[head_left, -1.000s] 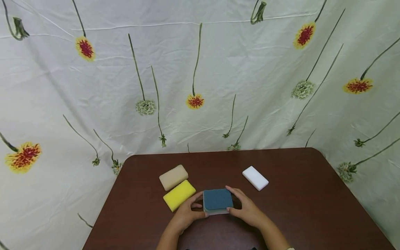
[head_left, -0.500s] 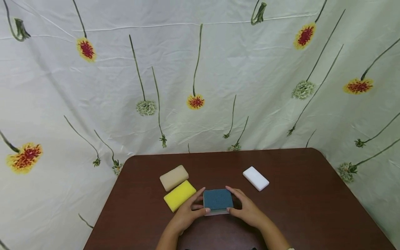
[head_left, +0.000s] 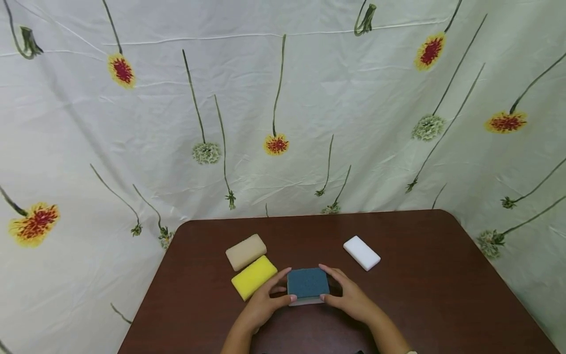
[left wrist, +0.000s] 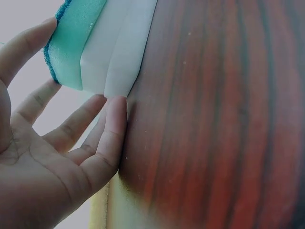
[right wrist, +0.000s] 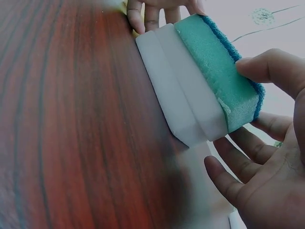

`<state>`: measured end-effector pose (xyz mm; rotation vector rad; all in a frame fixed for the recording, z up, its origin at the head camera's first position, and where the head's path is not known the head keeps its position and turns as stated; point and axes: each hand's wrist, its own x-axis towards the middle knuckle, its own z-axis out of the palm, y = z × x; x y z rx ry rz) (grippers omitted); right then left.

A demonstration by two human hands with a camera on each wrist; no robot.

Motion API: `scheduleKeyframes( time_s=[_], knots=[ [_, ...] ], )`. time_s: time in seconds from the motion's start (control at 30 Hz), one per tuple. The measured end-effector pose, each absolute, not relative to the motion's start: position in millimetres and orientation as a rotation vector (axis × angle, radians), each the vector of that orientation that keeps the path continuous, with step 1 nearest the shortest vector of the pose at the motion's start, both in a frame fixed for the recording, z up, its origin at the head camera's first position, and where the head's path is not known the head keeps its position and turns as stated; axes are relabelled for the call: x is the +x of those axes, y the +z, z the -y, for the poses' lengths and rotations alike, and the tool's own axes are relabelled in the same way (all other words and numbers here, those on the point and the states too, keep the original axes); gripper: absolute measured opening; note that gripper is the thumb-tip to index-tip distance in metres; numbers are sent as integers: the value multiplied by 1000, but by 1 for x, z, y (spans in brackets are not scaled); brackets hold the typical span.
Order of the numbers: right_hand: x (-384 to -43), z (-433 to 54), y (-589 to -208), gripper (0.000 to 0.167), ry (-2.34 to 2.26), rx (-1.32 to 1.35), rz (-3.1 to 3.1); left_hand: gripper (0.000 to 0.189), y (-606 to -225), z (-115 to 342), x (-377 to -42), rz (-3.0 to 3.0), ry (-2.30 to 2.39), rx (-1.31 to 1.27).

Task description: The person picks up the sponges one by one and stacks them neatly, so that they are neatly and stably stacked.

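A scouring sponge (head_left: 308,282), green foam with a dark blue abrasive top, lies flat over two stacked white sponge blocks. The right wrist view shows the upper block (right wrist: 193,86) resting on the lower block (right wrist: 167,88), which sits on the table. My left hand (head_left: 260,309) holds the left end of the scouring sponge between thumb and fingers, with a lower finger against the white blocks. At the opposite end my right hand (head_left: 353,301) pinches the scouring sponge, thumb on its near side and fingers at its far side. The lower right fingers stand near the white blocks.
Just beyond my left hand lies a yellow sponge (head_left: 254,278), with a beige sponge (head_left: 246,251) behind it. A white sponge block (head_left: 361,252) lies farther back on the right. The brown table (head_left: 433,285) ends at a flower-printed cloth (head_left: 309,98).
My left thumb has shifted right along the near side of the stack, and the left index finger has lifted and straightened toward the far corner. The right hand and the stack look unmoved.
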<state>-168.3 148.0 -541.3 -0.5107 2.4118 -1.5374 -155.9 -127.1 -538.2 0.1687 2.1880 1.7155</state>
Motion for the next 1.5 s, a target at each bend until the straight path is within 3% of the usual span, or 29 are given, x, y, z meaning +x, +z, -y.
scheduleKeyframes(
  time_s=[0.43,0.77,1.17,1.5],
  knots=[
    [-167,-148,-540,77,-1605,-503,-2378,75,-537,124,-154,-2186,1745,155],
    [-171,-145,-533,65,-1824,-486,-2515,75,-535,121,-155,-2173,1774,167],
    [-178,-156,-527,56,-1969,-258,-2643,76,-536,120,-157,-2102,1823,191],
    [-185,-171,-527,60,-1957,-101,-2645,77,-537,120,-156,-2069,1834,182]
  ],
)
